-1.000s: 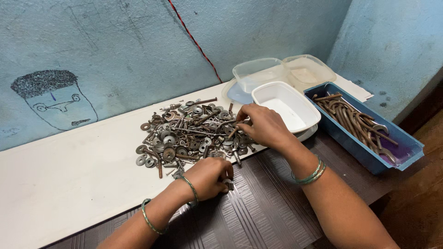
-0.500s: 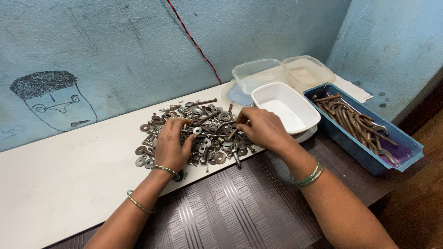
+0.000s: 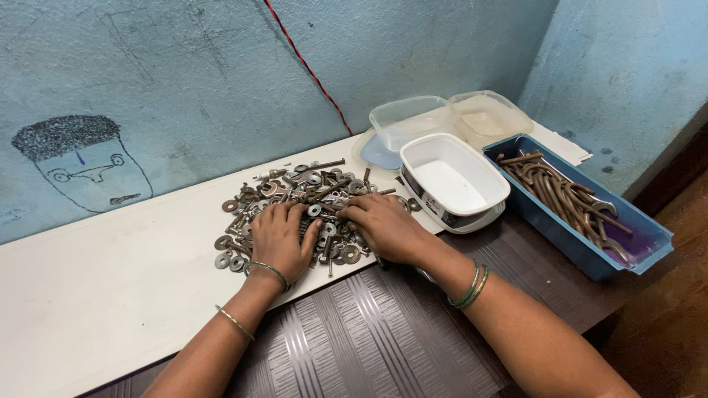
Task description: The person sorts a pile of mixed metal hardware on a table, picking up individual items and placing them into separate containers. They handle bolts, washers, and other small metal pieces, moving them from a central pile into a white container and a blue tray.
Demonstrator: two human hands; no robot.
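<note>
Both hands, left hand [image 3: 279, 239] and right hand [image 3: 383, 227], lie flat with an open grip on the pile of washers and bolts [image 3: 310, 193] mid-frame. The white tub [image 3: 442, 151] is empty; the blue tray [image 3: 568, 243] at right holds bent rods [image 3: 560, 193].

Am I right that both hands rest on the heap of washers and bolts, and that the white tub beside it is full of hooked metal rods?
Not quite. The head view shows the white tub empty; the hooked metal rods lie in the blue tray. The left hand and right hand do rest on the heap of washers and bolts.
</note>
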